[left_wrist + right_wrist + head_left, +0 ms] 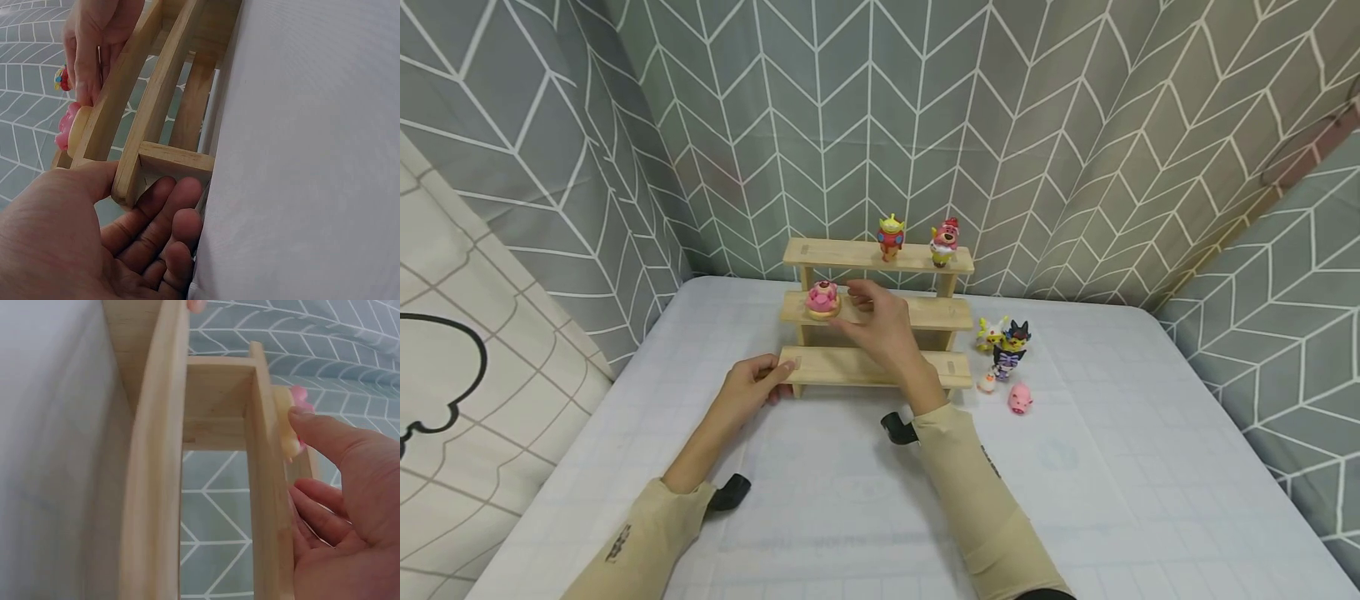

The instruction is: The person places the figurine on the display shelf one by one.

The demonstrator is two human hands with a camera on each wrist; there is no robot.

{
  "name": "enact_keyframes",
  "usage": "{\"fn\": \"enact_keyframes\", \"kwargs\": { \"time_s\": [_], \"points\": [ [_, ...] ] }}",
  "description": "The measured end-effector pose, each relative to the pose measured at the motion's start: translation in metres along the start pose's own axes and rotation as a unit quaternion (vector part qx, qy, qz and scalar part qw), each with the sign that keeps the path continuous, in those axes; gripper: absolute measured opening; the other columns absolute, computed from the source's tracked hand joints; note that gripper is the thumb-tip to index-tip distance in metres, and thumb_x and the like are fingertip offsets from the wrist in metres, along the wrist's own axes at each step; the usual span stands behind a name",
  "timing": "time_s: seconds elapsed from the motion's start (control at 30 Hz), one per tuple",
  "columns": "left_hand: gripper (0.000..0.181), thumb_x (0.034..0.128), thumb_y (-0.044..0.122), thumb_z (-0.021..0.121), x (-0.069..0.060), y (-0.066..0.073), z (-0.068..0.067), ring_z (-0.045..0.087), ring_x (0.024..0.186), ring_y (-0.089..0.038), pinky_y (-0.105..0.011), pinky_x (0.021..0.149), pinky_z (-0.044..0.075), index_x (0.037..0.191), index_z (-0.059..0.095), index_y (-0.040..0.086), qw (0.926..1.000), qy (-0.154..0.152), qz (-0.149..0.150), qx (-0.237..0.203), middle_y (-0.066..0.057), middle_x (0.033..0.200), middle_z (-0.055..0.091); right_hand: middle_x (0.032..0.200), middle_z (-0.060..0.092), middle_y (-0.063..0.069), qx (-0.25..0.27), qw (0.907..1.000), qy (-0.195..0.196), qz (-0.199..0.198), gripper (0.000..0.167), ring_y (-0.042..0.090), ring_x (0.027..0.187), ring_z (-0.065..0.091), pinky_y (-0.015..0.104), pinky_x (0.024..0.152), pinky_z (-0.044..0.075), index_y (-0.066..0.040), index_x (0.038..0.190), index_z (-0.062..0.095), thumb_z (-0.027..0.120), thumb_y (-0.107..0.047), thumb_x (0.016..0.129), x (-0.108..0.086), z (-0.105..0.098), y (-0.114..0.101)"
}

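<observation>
A three-tier wooden display shelf (pixel 865 367) stands on the table. My left hand (pixel 751 387) grips the left end of its lowest tier, thumb on top and fingers curled beneath, as the left wrist view shows. A pink figurine (pixel 822 298) with a yellowish round base sits upright at the left of the middle tier. Just right of it is my right hand (pixel 886 329), thumb and fingers spread apart. In the right wrist view the right thumb (pixel 319 428) touches the pink figurine (pixel 300 399), while the other fingers lie away from it.
On the top tier stand a green-headed figurine (pixel 891 237) in red and a pink bear figurine (pixel 943 242). Right of the shelf, several small figurines cluster on the table, among them a pink pig (pixel 1020 398) and a dark-eared one (pixel 1017 335). Patterned curtains (pixel 850 125) hang behind.
</observation>
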State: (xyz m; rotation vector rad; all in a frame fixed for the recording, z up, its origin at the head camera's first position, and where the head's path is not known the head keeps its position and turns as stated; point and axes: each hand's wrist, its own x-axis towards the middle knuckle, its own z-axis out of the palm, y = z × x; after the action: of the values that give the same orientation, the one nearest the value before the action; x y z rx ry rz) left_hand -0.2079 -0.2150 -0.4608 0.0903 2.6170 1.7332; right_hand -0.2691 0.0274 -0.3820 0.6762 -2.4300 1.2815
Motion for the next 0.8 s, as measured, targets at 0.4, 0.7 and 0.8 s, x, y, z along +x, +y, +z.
{"fn": "enact_keyframes", "kwargs": {
  "time_s": [0.4, 0.7, 0.8],
  "points": [
    [0.039, 0.1059, 0.040, 0.065, 0.000, 0.001, -0.002, 0.055, 0.067, -0.013, -0.025, 0.059, 0.043, 0.097, 0.066, 0.002, 0.9998, -0.004, -0.009, 0.016, -0.003, 0.075, 0.065, 0.121, 0.074, 0.017, 0.048, 0.9988, -0.006, 0.007, 0.050, 0.028, 0.113, 0.071, 0.033, 0.099, 0.057, 0.001, 0.129, 0.066, 0.088, -0.014, 0.087, -0.017, -0.035, 0.009],
    [0.039, 0.1065, 0.039, 0.064, 0.000, 0.001, -0.001, 0.056, 0.069, -0.015, -0.025, 0.061, 0.045, 0.099, 0.066, 0.001, 0.9997, -0.006, -0.018, 0.018, -0.002, 0.076, 0.066, 0.118, 0.074, 0.016, 0.040, 0.9990, 0.019, 0.007, 0.047, 0.029, 0.108, 0.073, 0.039, 0.098, 0.058, 0.000, 0.126, 0.068, 0.089, -0.016, 0.087, -0.034, -0.071, 0.024],
    [0.039, 0.1065, 0.039, 0.064, 0.000, 0.000, -0.001, 0.056, 0.069, -0.015, -0.024, 0.061, 0.045, 0.099, 0.066, 0.001, 0.9997, -0.005, -0.018, 0.018, -0.003, 0.077, 0.067, 0.117, 0.075, 0.015, 0.031, 0.9990, 0.026, 0.017, 0.046, 0.028, 0.107, 0.073, 0.039, 0.097, 0.058, -0.002, 0.126, 0.069, 0.088, -0.018, 0.088, -0.040, -0.084, 0.029]
  ]
}}
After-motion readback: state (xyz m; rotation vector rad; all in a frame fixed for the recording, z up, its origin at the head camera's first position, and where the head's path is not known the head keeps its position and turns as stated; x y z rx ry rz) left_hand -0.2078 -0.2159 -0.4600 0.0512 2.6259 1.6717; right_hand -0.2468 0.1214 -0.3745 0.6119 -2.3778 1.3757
